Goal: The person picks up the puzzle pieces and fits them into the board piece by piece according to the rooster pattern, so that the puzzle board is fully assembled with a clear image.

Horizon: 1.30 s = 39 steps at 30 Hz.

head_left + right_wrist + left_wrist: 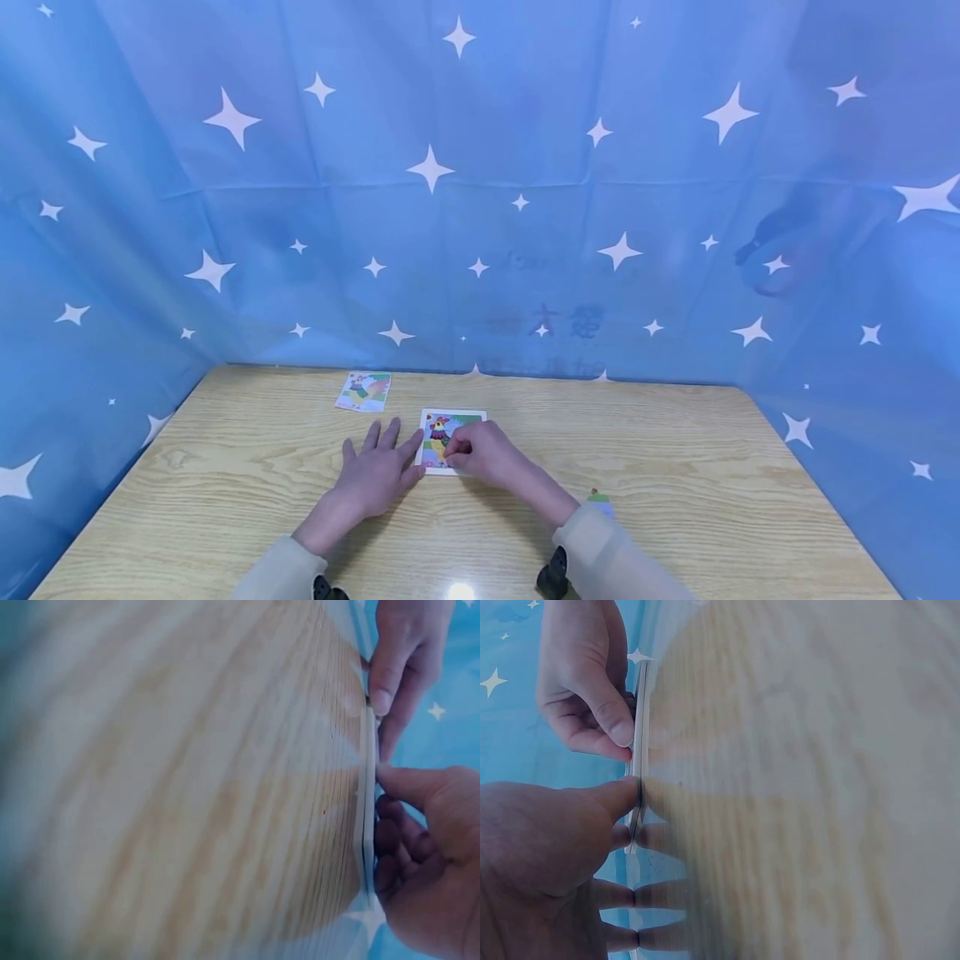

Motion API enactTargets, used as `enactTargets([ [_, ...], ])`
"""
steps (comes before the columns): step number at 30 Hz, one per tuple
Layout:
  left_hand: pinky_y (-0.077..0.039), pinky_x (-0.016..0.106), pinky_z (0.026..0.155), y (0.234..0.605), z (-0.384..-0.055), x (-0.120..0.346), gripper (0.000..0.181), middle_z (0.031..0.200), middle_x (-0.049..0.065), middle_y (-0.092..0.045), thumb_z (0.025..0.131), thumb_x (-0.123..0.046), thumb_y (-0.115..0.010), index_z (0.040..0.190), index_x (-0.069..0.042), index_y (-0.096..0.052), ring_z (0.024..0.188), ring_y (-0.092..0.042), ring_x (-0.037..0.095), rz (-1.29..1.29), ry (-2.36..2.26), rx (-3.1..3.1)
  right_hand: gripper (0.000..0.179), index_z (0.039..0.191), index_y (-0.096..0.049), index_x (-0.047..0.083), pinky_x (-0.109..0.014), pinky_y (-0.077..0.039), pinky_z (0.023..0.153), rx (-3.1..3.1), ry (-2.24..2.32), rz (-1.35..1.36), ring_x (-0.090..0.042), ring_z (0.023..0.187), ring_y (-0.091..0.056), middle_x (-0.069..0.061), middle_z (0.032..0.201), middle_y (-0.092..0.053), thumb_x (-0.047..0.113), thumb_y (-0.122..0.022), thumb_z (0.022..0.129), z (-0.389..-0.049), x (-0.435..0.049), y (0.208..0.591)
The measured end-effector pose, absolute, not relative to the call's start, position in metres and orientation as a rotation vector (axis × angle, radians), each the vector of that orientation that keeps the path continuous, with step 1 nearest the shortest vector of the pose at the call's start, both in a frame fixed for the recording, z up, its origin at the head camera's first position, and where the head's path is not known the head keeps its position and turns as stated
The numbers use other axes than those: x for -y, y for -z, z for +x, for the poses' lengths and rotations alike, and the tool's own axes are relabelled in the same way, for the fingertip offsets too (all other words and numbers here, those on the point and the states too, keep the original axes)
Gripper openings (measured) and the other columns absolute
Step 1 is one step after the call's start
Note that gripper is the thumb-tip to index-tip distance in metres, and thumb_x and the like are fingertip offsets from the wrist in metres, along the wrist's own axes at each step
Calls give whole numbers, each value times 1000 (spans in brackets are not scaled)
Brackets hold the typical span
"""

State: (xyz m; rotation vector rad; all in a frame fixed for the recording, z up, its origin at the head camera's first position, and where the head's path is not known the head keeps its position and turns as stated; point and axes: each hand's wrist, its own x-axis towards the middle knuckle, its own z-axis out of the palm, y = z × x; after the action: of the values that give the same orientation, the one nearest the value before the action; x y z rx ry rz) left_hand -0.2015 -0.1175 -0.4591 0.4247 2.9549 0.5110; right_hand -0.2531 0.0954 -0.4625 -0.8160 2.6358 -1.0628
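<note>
A rooster picture board (437, 454) with a white border lies flat on the wooden table. My left hand (378, 475) rests spread on the table at the board's left side, thumb and index finger at its edge. Over the right half of the picture is my right hand (487, 452), fingers curled and thumb and index fingertips together on the surface. I cannot tell whether a small piece is pinched there. Seen edge-on, the board (637, 761) shows as a thin slab in the left wrist view, the thumb (405, 780) at its face in the right wrist view.
Behind the left hand lies a square card (364, 392) with a similar, paler rooster picture. A small green and blue piece (601, 503) sits beside the right forearm, partly hidden by the sleeve. A blue curtain (525, 292) with white stars hangs along the table's far edge.
</note>
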Motion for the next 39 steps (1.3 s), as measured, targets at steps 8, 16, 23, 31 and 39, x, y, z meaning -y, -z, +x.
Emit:
enactTargets([
  [8,-18,85,103,459,-201,118,55,161,28,-31,107,-38,-56,155,-14,-48,147,-22,56,434,-510,-2953,6,94,-77,8,-23,-49,67,-2576,1079,-942,-3,72,-56,8,81,-68,3,-74,94,-256,-105,466],
  [16,-16,85,103,461,-200,120,55,162,28,-29,107,-37,-56,156,-14,-47,147,-21,56,425,-526,-2941,14,111,-78,10,-26,-49,65,-2546,1168,-822,-9,74,-57,8,91,-70,11,-72,98,-247,-144,460],
  [23,-15,85,103,462,-200,120,55,162,28,-29,107,-38,-56,156,-14,-47,147,-20,56,425,-528,-2936,21,114,-76,5,-27,-54,72,-2590,1211,-785,-14,84,-65,4,98,-73,16,-74,96,-232,-203,448],
  [31,-15,85,103,462,-201,119,56,163,27,-28,107,-39,-55,157,-15,-46,148,-19,56,426,-520,-2929,21,113,-75,4,-28,-56,70,-2580,1176,-700,-13,83,-65,0,98,-71,13,-75,95,-214,-273,445],
  [39,-13,85,104,459,-202,119,56,163,27,-28,107,-39,-55,157,-14,-45,148,-17,55,414,-532,-2924,27,112,-74,5,-27,-54,72,-2609,1141,-721,-10,89,-66,-3,104,-72,16,-82,89,-199,-306,446],
])
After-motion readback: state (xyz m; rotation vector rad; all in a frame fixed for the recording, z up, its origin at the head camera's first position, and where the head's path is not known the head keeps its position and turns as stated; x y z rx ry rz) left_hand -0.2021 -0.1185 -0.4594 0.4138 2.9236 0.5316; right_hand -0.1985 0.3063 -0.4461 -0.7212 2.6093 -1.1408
